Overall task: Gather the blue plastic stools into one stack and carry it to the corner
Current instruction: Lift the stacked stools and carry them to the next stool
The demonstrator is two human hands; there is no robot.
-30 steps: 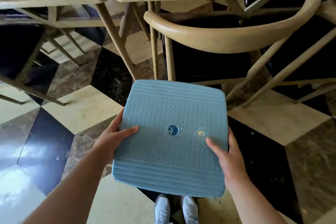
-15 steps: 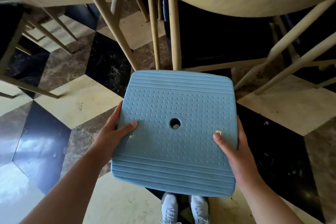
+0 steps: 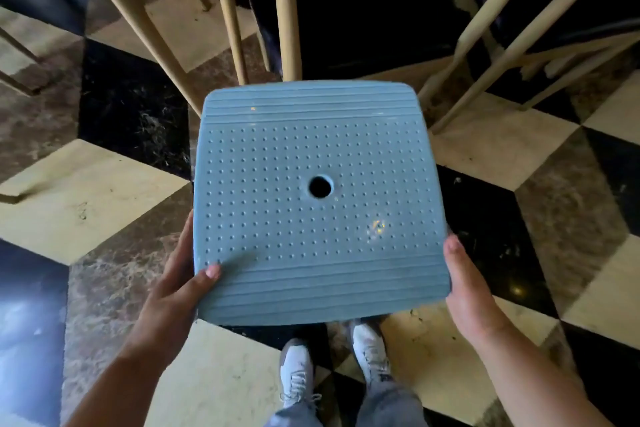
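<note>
1. Diamond-patterned marble floor tiles (image 3: 86,198) in cream, brown and black fill the view, with pale wooden chair legs (image 3: 287,10) rising at the top.
2. A blue square plastic stool (image 3: 318,204), its seat dotted and ribbed with a round centre hole, is held above the floor, just in front of those legs.
3. The left hand (image 3: 180,284) grips its left edge, thumb on the seat, fingers clenched underneath.
4. The right hand (image 3: 467,291) clasps the right edge likewise.
5. White sneakers (image 3: 298,371) stand below the stool.
</note>
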